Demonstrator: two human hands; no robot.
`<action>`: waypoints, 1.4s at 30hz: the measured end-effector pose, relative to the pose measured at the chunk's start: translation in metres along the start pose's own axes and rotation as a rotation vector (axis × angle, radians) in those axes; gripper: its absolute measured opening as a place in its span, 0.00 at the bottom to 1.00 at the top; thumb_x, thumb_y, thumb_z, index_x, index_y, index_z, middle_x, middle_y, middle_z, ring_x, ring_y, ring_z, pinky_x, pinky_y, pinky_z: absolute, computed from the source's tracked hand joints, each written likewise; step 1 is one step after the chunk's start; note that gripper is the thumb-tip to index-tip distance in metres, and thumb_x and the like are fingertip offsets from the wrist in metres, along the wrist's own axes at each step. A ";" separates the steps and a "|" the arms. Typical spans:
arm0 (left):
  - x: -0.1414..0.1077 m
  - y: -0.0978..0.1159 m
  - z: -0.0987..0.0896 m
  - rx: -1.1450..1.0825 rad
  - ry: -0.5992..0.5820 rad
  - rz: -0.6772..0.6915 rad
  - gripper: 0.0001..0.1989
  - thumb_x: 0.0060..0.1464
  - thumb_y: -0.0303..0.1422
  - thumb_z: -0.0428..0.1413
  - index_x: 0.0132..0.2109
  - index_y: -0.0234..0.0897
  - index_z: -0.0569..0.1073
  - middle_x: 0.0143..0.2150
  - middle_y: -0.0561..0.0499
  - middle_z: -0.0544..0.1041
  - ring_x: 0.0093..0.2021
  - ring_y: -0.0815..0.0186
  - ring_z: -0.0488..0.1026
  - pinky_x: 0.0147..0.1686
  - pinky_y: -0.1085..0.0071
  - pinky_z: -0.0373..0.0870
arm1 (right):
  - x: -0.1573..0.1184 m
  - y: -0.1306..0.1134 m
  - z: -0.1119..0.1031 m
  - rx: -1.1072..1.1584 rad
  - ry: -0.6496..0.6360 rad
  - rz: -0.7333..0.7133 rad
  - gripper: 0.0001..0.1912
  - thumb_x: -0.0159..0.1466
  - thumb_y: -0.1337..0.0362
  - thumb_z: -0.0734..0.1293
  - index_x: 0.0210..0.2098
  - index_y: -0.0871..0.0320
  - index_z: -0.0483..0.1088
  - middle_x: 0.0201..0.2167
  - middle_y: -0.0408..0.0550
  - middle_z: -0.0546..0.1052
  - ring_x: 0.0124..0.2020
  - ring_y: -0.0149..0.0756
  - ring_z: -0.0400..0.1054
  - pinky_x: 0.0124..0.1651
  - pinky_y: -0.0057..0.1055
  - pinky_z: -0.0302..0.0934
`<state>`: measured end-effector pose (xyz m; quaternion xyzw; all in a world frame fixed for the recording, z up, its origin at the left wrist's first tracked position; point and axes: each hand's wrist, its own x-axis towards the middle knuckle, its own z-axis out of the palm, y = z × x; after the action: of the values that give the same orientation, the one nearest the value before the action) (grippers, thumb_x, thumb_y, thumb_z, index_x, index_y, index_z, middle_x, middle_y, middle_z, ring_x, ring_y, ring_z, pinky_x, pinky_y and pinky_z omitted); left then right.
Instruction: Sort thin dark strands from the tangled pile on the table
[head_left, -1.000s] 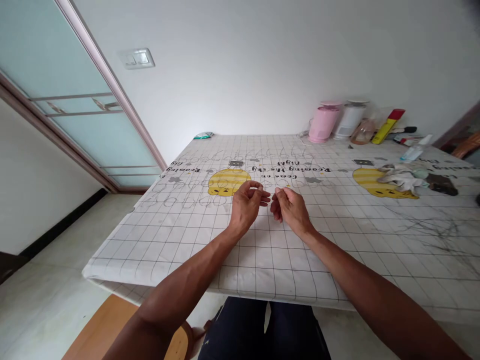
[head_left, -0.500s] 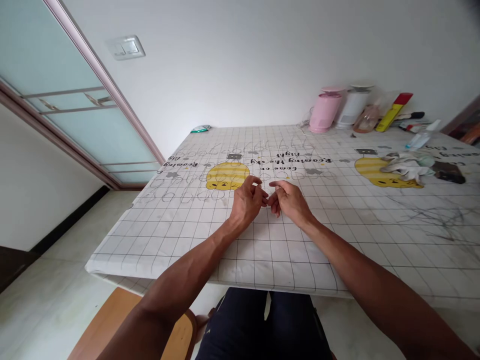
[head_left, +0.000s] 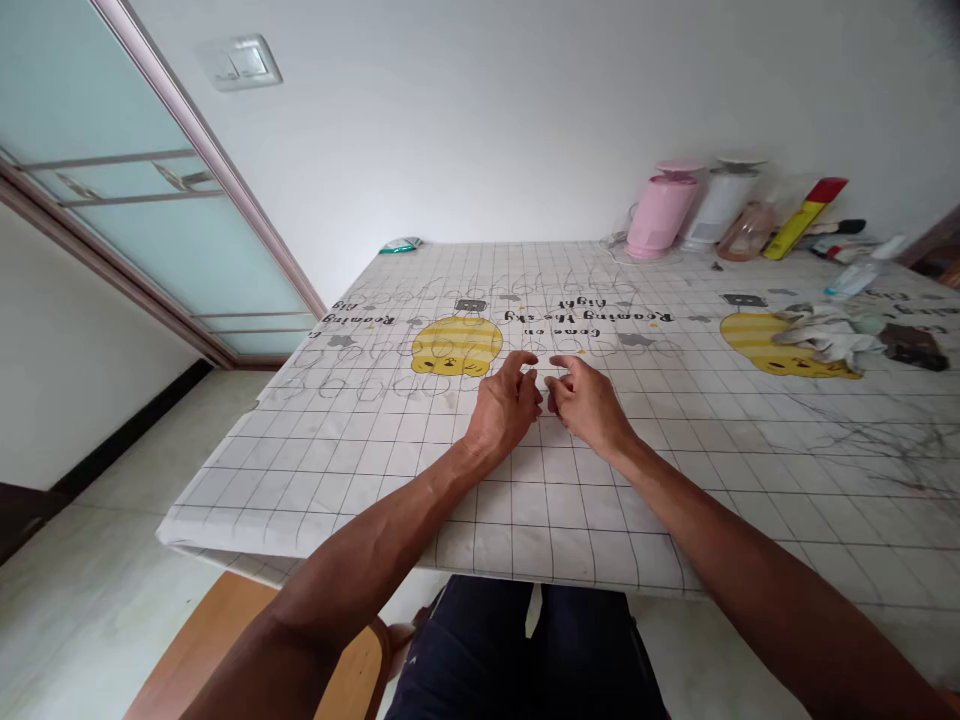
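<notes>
My left hand (head_left: 506,405) is over the middle of the checked tablecloth (head_left: 480,510), fingers curled and pressed together. Facing it, a small gap away, is my right hand (head_left: 589,400), its index finger bent toward the left one and the rest curled. Whatever the fingertips hold is too thin or hidden to make out. Beyond the hands, several thin dark wire loops (head_left: 431,385) lie in rows on the cloth, across a printed yellow bear (head_left: 456,345). At the right lies a loose bundle of thin dark strands (head_left: 877,435).
Along the wall stand a pink cylinder (head_left: 661,215), a white cylinder (head_left: 718,208), a pinkish bottle (head_left: 744,232) and a yellow-red box (head_left: 806,218). A clear bottle (head_left: 862,270) and a crumpled cloth (head_left: 832,335) lie at the right. A green packet (head_left: 400,245) sits at the far left corner.
Both hands have shifted slightly, and the fingers of the right hand have curled in more. The view has tilted a little, moving the objects at the right outward.
</notes>
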<state>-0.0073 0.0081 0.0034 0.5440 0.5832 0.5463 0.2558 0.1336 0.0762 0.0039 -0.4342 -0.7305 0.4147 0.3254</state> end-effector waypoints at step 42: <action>-0.004 0.005 0.010 -0.081 0.010 -0.127 0.07 0.68 0.30 0.54 0.49 0.35 0.76 0.26 0.55 0.77 0.19 0.69 0.75 0.19 0.75 0.72 | -0.003 0.016 -0.011 -0.432 0.173 -0.610 0.22 0.72 0.70 0.58 0.58 0.61 0.78 0.35 0.52 0.83 0.34 0.41 0.77 0.40 0.36 0.71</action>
<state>0.0045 0.0071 0.0037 0.4925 0.5953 0.5547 0.3088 0.1501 0.0813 -0.0060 -0.2888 -0.8666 0.0972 0.3952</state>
